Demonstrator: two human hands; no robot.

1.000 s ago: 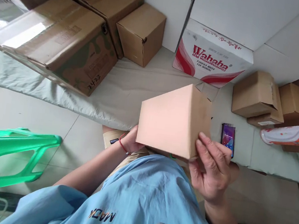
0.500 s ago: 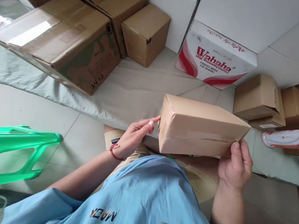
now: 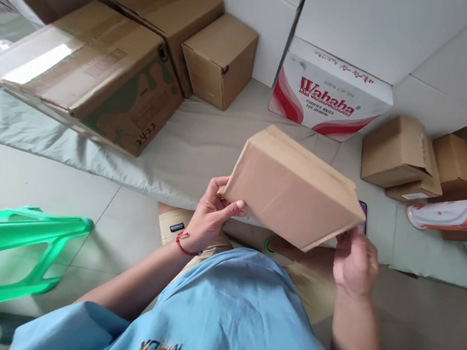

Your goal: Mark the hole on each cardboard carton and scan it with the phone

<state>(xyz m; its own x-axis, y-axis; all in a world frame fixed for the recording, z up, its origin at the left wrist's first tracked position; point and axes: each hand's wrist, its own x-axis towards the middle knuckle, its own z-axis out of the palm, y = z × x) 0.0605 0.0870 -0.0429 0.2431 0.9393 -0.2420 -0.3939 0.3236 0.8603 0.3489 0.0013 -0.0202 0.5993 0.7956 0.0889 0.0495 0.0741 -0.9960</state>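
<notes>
A plain brown cardboard box [image 3: 286, 190] is held up in front of my body, tilted, with one broad face towards me. My left hand [image 3: 216, 212] grips its left lower corner, thumb on the near face and fingers behind. At the opposite end, my right hand [image 3: 357, 261] closes on the lower right corner; some of its fingertips are hidden by the box. Behind the box's right end, part of a dark-edged phone [image 3: 363, 211] peeks out on the cloth-covered surface [image 3: 195, 142].
Cardboard boxes [image 3: 123, 65] stand at the back left. Against the wall sits a white and red Wahaba carton [image 3: 323, 98]. More small boxes [image 3: 398, 152] and an orange-capped bottle [image 3: 454, 213] are on the right. A green plastic stool [image 3: 34, 270] is on the floor at left.
The box has been turned in my hands, so a broader face now shows and its right end dips. My left hand has gone from a fingertip touch to a grip on the corner.
</notes>
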